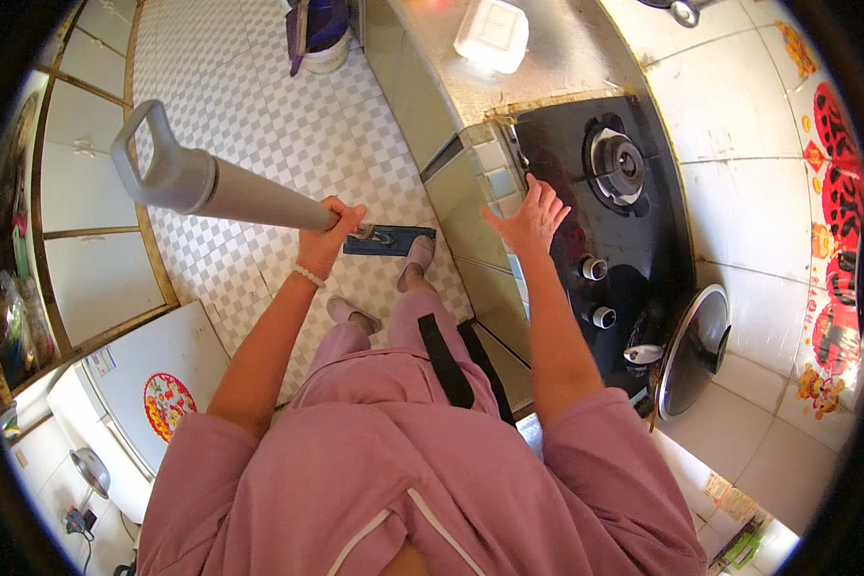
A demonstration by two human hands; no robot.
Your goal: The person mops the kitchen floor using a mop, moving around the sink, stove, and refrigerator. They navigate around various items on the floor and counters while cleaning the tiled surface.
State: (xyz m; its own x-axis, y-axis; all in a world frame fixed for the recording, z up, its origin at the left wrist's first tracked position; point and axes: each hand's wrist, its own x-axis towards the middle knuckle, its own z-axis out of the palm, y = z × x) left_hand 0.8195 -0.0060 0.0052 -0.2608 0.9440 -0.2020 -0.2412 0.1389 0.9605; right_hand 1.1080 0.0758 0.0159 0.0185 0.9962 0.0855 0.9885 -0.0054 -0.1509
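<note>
My left hand (329, 239) is closed around the grey handle of a flat mop (259, 193), whose looped top rises towards the upper left. The dark blue mop head (379, 241) lies flat on the checkered floor tiles, right beside my slippered foot (417, 258). At the near left edge of a black gas stove (583, 144), my right hand (531, 216) has its fingers spread and grasps nothing. Its fingertips are by the stove's edge; whether they touch it, I cannot tell.
A white lidded container (492, 34) stands on the counter (432, 43) beyond the stove. A pot lid (693, 351) leans near the tiled wall. On the floor ahead is a bucket (327, 56) with dark cloth. A white refrigerator (137, 360) and cabinets (90, 180) line the left side.
</note>
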